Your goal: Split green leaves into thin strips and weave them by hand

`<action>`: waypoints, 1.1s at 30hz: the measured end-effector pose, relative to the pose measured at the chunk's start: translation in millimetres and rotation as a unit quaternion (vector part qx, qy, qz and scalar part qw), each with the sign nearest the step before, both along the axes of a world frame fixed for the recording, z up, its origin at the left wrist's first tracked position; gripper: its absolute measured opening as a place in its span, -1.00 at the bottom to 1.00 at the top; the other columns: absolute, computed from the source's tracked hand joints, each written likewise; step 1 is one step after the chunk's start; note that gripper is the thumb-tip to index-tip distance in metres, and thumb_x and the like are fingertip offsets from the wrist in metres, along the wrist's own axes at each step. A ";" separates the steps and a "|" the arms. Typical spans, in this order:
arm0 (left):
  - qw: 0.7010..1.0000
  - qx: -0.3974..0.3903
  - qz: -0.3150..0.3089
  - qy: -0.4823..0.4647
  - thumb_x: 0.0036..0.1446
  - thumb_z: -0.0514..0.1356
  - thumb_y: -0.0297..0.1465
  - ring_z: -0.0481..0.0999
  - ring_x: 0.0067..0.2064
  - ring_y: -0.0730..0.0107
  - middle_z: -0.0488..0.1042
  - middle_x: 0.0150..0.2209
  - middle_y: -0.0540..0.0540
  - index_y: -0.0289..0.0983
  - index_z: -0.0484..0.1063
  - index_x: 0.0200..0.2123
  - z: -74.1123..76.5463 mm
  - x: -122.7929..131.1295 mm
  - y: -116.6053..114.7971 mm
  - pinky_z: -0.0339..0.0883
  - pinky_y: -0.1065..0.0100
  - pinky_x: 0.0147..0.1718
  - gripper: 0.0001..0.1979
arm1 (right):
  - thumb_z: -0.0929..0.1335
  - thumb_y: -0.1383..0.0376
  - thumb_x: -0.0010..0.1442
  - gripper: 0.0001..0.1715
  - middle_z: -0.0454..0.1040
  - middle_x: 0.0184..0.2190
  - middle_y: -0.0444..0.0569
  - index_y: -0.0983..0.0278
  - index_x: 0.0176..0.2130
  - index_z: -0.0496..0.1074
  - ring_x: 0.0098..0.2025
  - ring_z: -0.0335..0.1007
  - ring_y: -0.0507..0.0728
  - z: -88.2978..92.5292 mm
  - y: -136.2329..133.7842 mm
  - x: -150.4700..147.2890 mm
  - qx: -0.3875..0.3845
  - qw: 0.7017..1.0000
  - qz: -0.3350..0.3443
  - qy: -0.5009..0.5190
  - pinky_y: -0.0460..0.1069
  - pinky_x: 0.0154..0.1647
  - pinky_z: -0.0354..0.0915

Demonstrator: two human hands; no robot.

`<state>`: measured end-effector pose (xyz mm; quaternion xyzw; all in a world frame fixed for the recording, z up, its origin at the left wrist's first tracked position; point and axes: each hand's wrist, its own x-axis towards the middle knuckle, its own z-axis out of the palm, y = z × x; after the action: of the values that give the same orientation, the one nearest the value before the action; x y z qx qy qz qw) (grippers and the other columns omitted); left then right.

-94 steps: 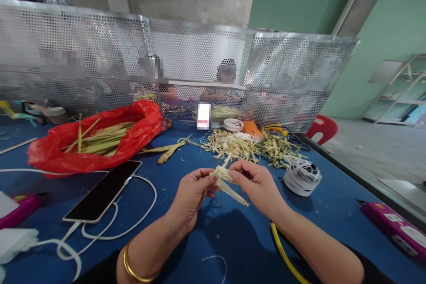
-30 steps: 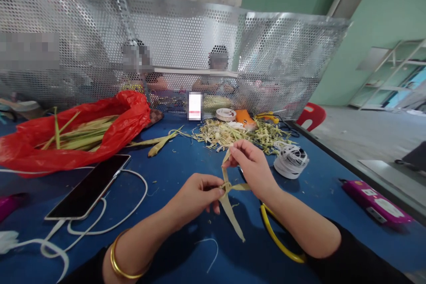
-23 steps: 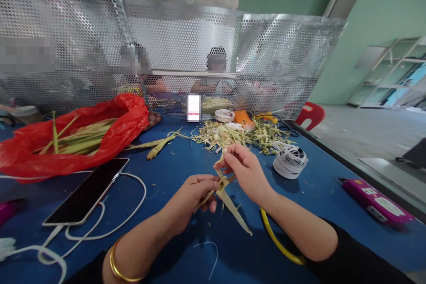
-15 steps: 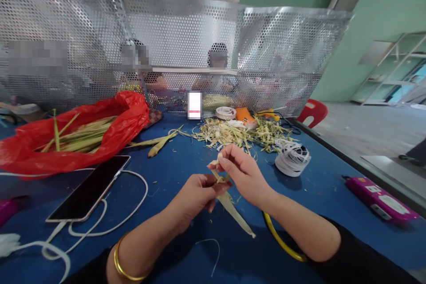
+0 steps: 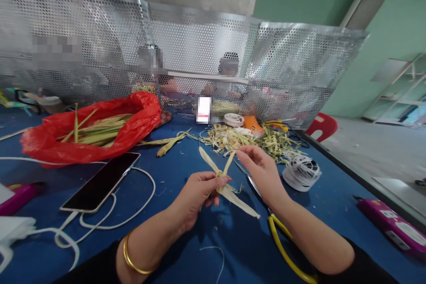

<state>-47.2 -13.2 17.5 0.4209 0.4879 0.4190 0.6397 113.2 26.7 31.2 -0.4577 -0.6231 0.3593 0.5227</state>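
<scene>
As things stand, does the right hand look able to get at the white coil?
Probably yes: the white coil sits just beside the right hand, nothing visible between them. That hand seems to pinch a pale strip, which it might first release.

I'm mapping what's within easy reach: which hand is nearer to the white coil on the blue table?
Right. The right hand is just left of the white coil, apart from it; the left hand is farther left, pinching the pale leaf strips.

Left fingers [image 5: 213,183] pinching, right fingers [image 5: 245,158] pinching farther forward, forearms [image 5: 165,225] angled inward
</scene>
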 end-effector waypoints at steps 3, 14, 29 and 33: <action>1.000 0.009 -0.028 0.009 -0.09 0.30 -0.21 0.24 -0.66 0.62 0.29 -0.64 0.06 -0.33 0.55 -0.39 0.6 -0.3 -0.2 -0.11 0.51 -0.66 -0.71 | 0.38 0.08 0.04 -0.66 0.27 -0.64 -0.19 0.30 -0.52 0.37 -0.56 0.15 -0.02 0.2 -4.5 -4.6 -0.135 0.979 0.153 0.011 -0.09 -0.49 0.13; 0.993 0.034 -0.107 0.035 -0.11 0.30 -0.27 0.12 -0.70 0.66 0.46 -0.59 -0.01 -0.34 0.52 -0.53 9.8 2.0 -3.5 -0.10 0.48 -0.68 -0.78 | 0.47 0.11 -0.12 -0.66 0.33 -0.70 -0.20 0.33 -0.51 0.43 -0.68 0.23 -0.04 -6.3 -2.9 -6.2 -0.193 0.961 0.110 0.162 -0.12 -0.63 0.14; 0.983 0.023 0.104 -0.149 -0.13 0.37 -0.39 0.52 -0.32 0.44 0.56 -0.34 -0.11 -0.33 0.55 -0.34 4.7 -10.0 9.4 0.34 0.49 -0.31 -0.77 | 0.35 0.15 0.08 -0.77 0.32 -0.56 -0.16 0.26 -0.45 0.35 -0.46 0.26 0.05 -6.4 -11.2 -8.5 0.004 0.998 -0.047 0.049 -0.07 -0.39 0.20; 0.980 0.064 0.088 -0.168 -0.16 0.38 -0.42 0.52 -0.24 0.36 0.58 -0.31 -0.14 -0.35 0.56 -0.37 5.5 -9.4 7.8 0.32 0.40 -0.15 -0.79 | 0.32 0.21 0.13 -0.81 0.40 -0.46 -0.10 0.25 -0.45 0.41 -0.37 0.29 0.08 -10.2 -27.3 -17.1 0.079 0.988 0.051 -0.120 -0.06 -0.30 0.20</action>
<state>-56.6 -5.3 23.0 0.3395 0.3808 0.5691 0.6449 96.2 -0.6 21.0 -0.4220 -0.7305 0.2774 0.4597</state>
